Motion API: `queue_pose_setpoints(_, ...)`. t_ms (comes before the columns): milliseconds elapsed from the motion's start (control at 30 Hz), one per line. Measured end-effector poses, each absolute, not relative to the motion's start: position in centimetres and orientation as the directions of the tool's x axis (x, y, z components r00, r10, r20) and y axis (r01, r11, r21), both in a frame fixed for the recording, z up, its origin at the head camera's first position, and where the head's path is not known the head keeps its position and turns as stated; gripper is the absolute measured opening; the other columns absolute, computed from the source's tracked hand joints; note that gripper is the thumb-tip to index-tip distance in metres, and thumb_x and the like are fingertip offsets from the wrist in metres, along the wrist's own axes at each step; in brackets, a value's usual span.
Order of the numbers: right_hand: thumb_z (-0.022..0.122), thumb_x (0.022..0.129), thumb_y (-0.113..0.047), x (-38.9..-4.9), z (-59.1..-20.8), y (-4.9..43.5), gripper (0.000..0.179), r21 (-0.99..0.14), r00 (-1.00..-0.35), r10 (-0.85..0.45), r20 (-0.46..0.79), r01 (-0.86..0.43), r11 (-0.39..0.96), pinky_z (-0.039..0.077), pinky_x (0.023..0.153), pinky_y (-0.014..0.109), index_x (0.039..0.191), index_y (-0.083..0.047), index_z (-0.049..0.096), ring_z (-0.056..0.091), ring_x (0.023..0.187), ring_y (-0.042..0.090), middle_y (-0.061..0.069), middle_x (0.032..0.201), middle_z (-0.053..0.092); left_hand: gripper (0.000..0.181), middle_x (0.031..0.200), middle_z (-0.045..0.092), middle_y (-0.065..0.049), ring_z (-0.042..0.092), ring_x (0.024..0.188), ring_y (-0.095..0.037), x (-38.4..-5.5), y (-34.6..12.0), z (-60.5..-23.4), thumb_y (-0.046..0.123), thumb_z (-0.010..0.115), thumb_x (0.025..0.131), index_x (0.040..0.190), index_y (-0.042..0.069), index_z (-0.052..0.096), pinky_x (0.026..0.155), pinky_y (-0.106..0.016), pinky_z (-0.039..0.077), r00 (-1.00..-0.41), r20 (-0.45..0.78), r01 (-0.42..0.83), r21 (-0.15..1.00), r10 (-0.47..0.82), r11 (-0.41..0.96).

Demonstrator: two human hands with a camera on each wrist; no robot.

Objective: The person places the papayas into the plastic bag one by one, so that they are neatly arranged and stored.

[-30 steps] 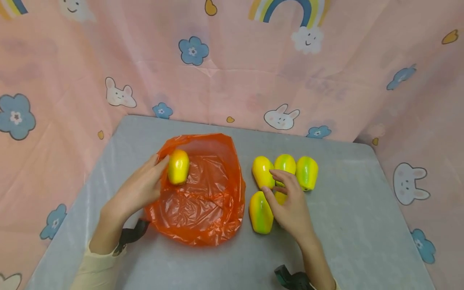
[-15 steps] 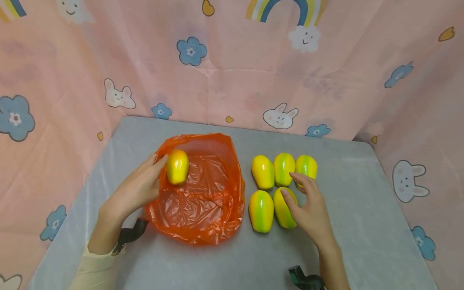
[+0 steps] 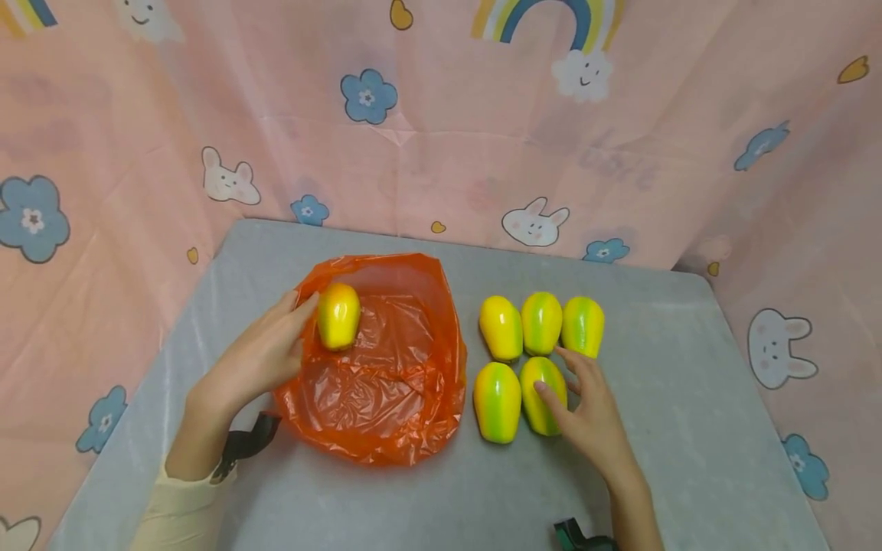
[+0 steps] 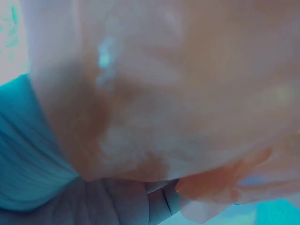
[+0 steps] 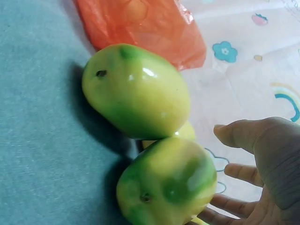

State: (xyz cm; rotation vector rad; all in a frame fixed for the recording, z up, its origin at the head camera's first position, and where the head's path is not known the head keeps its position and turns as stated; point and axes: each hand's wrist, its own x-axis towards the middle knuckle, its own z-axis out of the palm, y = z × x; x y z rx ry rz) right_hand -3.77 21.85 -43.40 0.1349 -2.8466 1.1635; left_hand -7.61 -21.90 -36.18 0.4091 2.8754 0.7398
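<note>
An orange-red plastic bag (image 3: pixel 386 413) lies with its mouth spread wide on the grey table, one glossy yellow-green mango (image 3: pixel 339 317) inside at its left. My left hand (image 3: pixel 258 356) holds the bag's left edge, its fingers partly hidden by the plastic; in the left wrist view the bag (image 4: pixel 164 108) covers most of the picture. Right of the bag several more mangoes stand in two rows. Around the right side of the front-right mango (image 3: pixel 541 398) is my right hand (image 3: pixel 596 417), thumb and fingers spread. In the right wrist view a gap shows between thumb and mango (image 5: pixel 168 183).
The back row holds a left mango (image 3: pixel 500 329), a middle one (image 3: pixel 541 323) and a right one (image 3: pixel 583 325). Beside the bag stands the front-left mango (image 3: pixel 498 402). A pink patterned curtain (image 3: pixel 441 138) hangs behind the table (image 3: pixel 689 428) and along its sides.
My right hand has shifted right, off the middle of the mango group, then slightly down beside the front-right mango, now uncovered. My left hand and the bag have stayed in place.
</note>
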Motion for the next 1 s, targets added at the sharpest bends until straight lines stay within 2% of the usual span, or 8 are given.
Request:
queue_pose_setpoints(333, 0.071, 0.101, -0.029, -3.80, -44.30, 21.83, 0.064, -0.688, -0.997, -0.056, 0.047, -0.073, 0.722, 0.054, 0.103, 0.071, 0.155, -0.004, 0.047, 0.052, 0.137, 0.046, 0.025, 0.154, 0.047, 0.073, 0.167, 0.031, -0.034, 0.038, 0.152, -0.052, -7.58, -21.91, -36.07, -0.011, 0.056, 0.090, 0.160, -0.009, 0.035, 0.119, -0.067, 0.039, -0.952, -0.098, 0.209, 0.487, 0.291, 0.848)
queue_pose_setpoints(700, 0.069, 0.103, -0.034, -3.05, -44.57, 22.25, 0.062, -0.656, -0.999, -0.035, -0.009, -0.020, 0.754, 0.055, 0.100, 0.066, 0.154, -0.006, 0.048, 0.054, 0.134, 0.040, 0.023, 0.152, 0.050, 0.073, 0.166, 0.035, -0.034, 0.041, 0.150, -0.052, -7.63, -21.39, -36.56, -0.011, 0.057, 0.089, 0.159, -0.009, 0.037, 0.121, -0.066, 0.039, -0.944, -0.072, 0.249, 0.483, 0.321, 0.839)
queue_pose_setpoints(1000, 0.070, 0.102, -0.038, -3.16, -44.36, 22.06, 0.072, -0.654, -0.997, -0.024, -0.069, 0.027, 0.756, 0.055, 0.103, 0.066, 0.160, -0.008, 0.041, 0.055, 0.135, 0.046, 0.026, 0.157, 0.047, 0.074, 0.167, 0.031, -0.036, 0.034, 0.154, -0.055, -7.61, -21.61, -36.30, -0.011, 0.056, 0.090, 0.160, -0.008, 0.036, 0.122, -0.068, 0.035, -0.949, -0.107, 0.213, 0.479, 0.298, 0.851)
